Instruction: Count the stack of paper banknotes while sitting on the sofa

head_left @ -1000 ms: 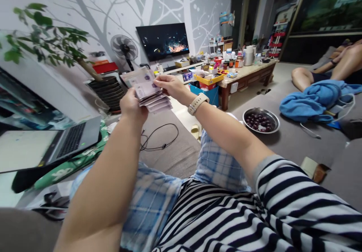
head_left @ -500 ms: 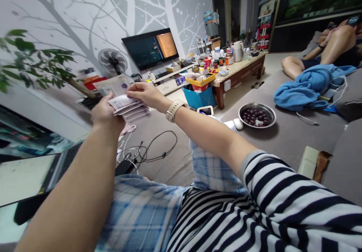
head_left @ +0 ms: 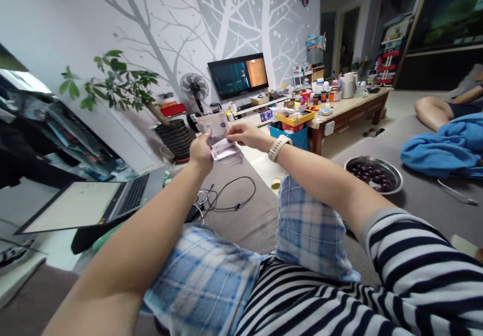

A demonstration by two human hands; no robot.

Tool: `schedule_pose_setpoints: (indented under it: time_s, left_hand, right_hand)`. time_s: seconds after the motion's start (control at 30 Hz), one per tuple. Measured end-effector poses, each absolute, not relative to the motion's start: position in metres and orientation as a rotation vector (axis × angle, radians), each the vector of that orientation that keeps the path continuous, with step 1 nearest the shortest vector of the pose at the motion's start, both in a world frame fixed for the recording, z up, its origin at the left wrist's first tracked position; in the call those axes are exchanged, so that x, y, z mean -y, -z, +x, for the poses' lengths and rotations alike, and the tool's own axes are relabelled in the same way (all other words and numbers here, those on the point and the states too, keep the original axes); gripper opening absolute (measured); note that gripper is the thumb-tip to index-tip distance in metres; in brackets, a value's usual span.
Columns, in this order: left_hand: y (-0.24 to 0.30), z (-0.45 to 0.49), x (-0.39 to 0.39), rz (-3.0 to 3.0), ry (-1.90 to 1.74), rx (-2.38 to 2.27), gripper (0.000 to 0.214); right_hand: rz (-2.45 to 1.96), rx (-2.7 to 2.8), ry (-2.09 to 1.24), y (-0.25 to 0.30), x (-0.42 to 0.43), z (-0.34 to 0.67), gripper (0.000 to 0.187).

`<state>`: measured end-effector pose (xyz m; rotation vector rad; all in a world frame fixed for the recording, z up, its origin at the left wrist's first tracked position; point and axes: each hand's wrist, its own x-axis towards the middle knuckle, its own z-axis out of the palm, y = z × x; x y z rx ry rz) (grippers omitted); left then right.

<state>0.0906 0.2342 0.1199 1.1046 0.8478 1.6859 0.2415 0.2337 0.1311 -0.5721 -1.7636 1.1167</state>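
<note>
My left hand [head_left: 201, 155] is shut on a small fan of pale banknotes [head_left: 216, 131], with its fingers and thumb around their lower edge. My right hand [head_left: 243, 135] comes in from the right, and its fingertips are at the notes' right side. I cannot tell whether those fingers pinch a note. A beige smartwatch [head_left: 279, 148] sits on my right wrist. Both forearms stretch out above my checked blue shorts [head_left: 311, 230].
A laptop [head_left: 101, 202] stands open at the left, and a black cable [head_left: 230, 200] lies on the grey sofa. To the right are a steel bowl of dark cherries [head_left: 373, 174], a crumpled blue cloth [head_left: 441, 147], and a seated person's bare leg [head_left: 433, 114].
The whole view has swung, so the room sits further right and looks smaller. My hands have moved apart slightly, and the notes look more spread out, with my left hand still holding them.
</note>
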Motion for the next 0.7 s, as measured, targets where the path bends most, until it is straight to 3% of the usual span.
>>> schedule_pose_setpoints:
  time_s: [0.33,0.43,0.6,0.7]
  left_hand:
    - [-0.117,0.081,-0.221,1.186,-1.679,-0.802,0.015]
    - [-0.115,0.079,-0.221,1.187,-1.671,-0.817,0.018]
    - [-0.118,0.083,-0.211,1.199,-1.653,-0.878,0.017]
    - [-0.12,0.087,-0.206,1.233,-1.636,-0.89,0.018]
  right_hand:
    - [-0.551,1.886,-1.041,-0.117,-0.225,0.247,0.007]
    - [-0.555,1.944,-0.988,-0.115,-0.224,0.251,0.02]
    - [-0.812,1.935,-0.531,-0.111,-0.224,0.26,0.035]
    - [-0.887,1.908,-0.443,-0.113,-0.223,0.258,0.043]
